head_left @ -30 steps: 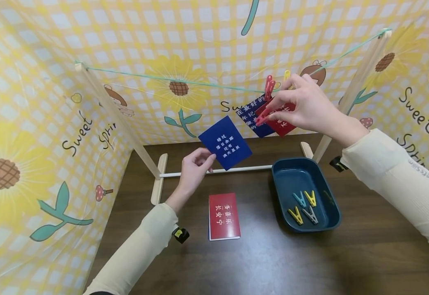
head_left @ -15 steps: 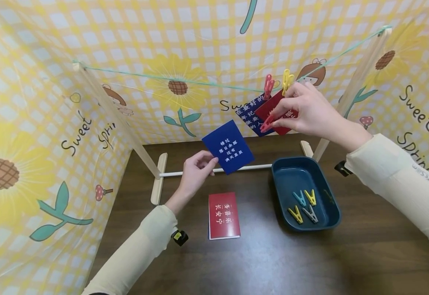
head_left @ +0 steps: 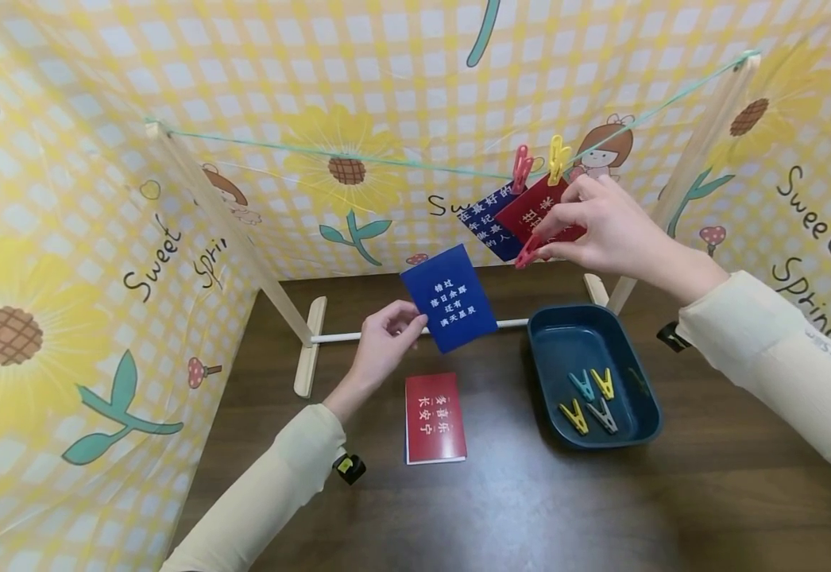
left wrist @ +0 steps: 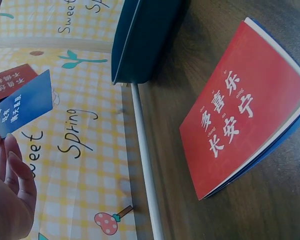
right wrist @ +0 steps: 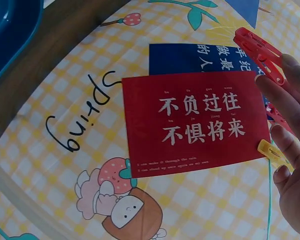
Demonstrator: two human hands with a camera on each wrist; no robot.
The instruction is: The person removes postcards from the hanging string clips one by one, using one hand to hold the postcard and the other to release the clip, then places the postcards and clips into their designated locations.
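My left hand [head_left: 388, 338] pinches a blue card [head_left: 450, 298] with white writing by its left edge, above the table. In my right hand [head_left: 597, 226] a red clothespin [head_left: 527, 252] is pinched between thumb and fingers, to the right of that card. Behind it, a red card [right wrist: 195, 125] hangs from the green string [head_left: 280, 147] by a yellow clothespin [head_left: 557, 160]. Next to this, a second blue card [head_left: 488, 221] hangs from a red-and-white dotted clothespin [head_left: 522, 168], partly covered by the red card.
A stack of cards [head_left: 435, 419], red on top, lies on the table. To its right stands a dark blue tray [head_left: 554, 342] with several clothespins inside. Two wooden posts [head_left: 233, 230] carry the string, with a white rod [head_left: 337, 338] between their feet.
My left hand has moved the blue card slightly right and down. My right hand, with the red clothespin, has shifted right and down, baring the yellow clothespin and more of the red card.
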